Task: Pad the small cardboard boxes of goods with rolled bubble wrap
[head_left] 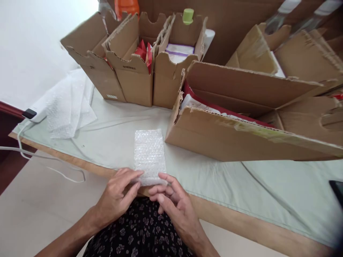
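Note:
A flat white bubble-wrap pouch [150, 153] lies on the pale green cloth, its near end close to the table's front edge. My left hand [119, 191] is at the pouch's near left corner. Its index fingertip rests on the wrap, and the thumb sits apart below. At the near right corner, the index finger of my right hand [178, 205] touches the wrap. The other fingers of that hand are loosely bent, with the thumb apart from them. Neither hand is closed around the pouch. Whatever the pouch may contain cannot be made out.
More bubble-wrap pouches [63, 107] lie at the left beside a white power strip [40, 113] with cables. Open cardboard boxes [134, 84] stand along the back, holding red and white packets. A long cardboard box [227, 139] stands at the right. A dark device [338, 191] is at the right edge.

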`<state>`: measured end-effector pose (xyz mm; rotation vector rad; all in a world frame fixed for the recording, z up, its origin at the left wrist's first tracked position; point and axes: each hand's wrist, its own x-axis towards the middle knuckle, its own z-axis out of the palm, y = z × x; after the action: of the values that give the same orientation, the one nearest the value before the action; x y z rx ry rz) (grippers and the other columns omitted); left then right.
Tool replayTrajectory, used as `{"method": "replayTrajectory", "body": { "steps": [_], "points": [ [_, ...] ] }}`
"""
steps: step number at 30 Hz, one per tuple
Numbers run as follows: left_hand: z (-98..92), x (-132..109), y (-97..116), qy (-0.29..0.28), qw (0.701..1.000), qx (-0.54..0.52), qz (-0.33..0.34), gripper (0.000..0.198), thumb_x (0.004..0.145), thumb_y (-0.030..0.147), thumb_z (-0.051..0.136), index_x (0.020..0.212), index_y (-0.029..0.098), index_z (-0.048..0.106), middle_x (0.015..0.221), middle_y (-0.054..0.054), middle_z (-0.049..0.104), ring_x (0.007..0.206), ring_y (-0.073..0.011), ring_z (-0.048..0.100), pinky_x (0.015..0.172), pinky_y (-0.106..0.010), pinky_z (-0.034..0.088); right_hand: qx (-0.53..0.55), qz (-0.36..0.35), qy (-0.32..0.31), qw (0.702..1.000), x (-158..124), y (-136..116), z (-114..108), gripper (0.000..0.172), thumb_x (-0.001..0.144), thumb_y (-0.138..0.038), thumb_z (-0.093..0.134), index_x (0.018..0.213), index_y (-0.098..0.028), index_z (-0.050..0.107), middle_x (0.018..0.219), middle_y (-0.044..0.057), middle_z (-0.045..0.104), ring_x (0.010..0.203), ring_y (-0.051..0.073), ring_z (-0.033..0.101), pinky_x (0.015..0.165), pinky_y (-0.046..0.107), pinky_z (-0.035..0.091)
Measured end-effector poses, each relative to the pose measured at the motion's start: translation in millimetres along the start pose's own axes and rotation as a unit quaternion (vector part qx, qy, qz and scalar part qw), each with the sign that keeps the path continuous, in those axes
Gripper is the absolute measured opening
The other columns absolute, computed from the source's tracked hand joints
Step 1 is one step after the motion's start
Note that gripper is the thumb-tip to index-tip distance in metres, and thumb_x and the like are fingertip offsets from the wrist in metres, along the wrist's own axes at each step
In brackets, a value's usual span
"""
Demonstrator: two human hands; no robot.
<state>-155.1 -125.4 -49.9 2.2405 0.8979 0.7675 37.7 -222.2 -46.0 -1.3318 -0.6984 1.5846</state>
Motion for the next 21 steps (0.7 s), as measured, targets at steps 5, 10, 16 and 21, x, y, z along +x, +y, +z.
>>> {"method": "replayTrajectory", "body": {
  "steps": [5, 10, 16, 21],
  "points": [
    [1.2, 13.4, -4.7, 0.01, 0.998, 0.062, -0.022, 0.033, 0.096, 0.015, 0.06, 0.128, 0.018, 0.065, 0.079, -0.001, 0.067, 0.072, -0.0172, 0.062, 0.07, -0.03, 0.053, -0.262, -0.276, 0.13, 0.916, -3.2, 0.0, -5.7, 0.044, 0.102, -0.016, 0.052, 0.144, -0.028, 0.048, 0.092, 0.0, 0.072, 0.077, 0.014, 0.067, 0.071, 0.029, 0.056],
    [5.3, 13.9, -8.6, 0.012, 0.994, 0.108, 0.0, 0.033, 0.098, 0.016, 0.058, 0.131, 0.016, 0.061, 0.082, -0.003, 0.065, 0.075, -0.0191, 0.06, 0.072, -0.033, 0.053, -0.531, -0.38, 0.051, 0.756, 11.2, -12.2, -11.9, 0.029, 0.097, -0.01, 0.056, 0.123, -0.02, 0.064, 0.121, 0.011, 0.072, 0.111, 0.027, 0.063, 0.092, 0.044, 0.054],
    [5.0, 8.4, -6.1, 0.033, 0.99, 0.135, 0.008, 0.038, 0.098, 0.016, 0.06, 0.136, 0.019, 0.056, 0.114, -0.012, 0.067, 0.103, -0.0262, 0.064, 0.09, -0.043, 0.054, -0.62, -0.363, 0.035, 0.695, 35.2, -12.9, -17.3, 0.028, 0.095, -0.005, 0.054, 0.116, -0.017, 0.067, 0.124, 0.012, 0.072, 0.114, 0.029, 0.06, 0.086, 0.042, 0.051],
    [-3.3, -0.5, -4.7, 0.006, 0.992, 0.111, 0.063, 0.042, 0.093, 0.013, 0.065, 0.134, 0.02, 0.058, 0.127, -0.013, 0.068, 0.124, -0.0318, 0.058, 0.106, -0.052, 0.046, -0.592, -0.369, 0.024, 0.716, 37.3, -22.9, -17.7, 0.025, 0.096, -0.003, 0.053, 0.108, -0.018, 0.069, 0.11, 0.008, 0.075, 0.101, 0.026, 0.063, 0.084, 0.04, 0.048]
  ]
}}
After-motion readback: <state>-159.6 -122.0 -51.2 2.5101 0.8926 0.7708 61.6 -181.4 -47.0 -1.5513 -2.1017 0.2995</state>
